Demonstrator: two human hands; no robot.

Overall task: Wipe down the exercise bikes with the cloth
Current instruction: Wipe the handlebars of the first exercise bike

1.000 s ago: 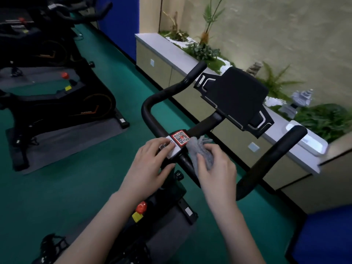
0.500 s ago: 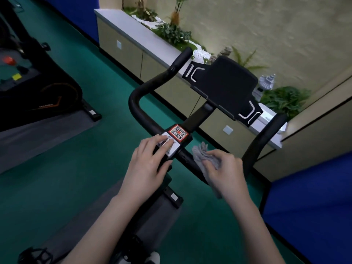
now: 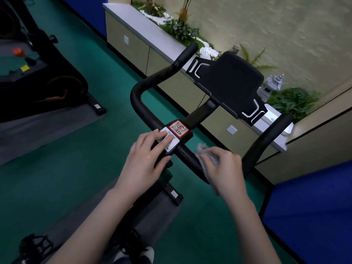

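Two bare hands meet on the black handlebar in the head view. The left hand lies with its fingers nearly straight across the white label at the handlebar's centre, just beside a red QR sticker. The right hand clutches the grey cloth, bunched against the handlebar's crossbar right of that centre. Beyond the handlebar sits a black tablet holder; well to its left stands a second exercise bike.

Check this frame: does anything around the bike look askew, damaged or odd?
Nothing stands out. The right hand holds the grey cloth against the handlebar; the left hand rests on the white label beside the QR sticker. No damage or spill shows.
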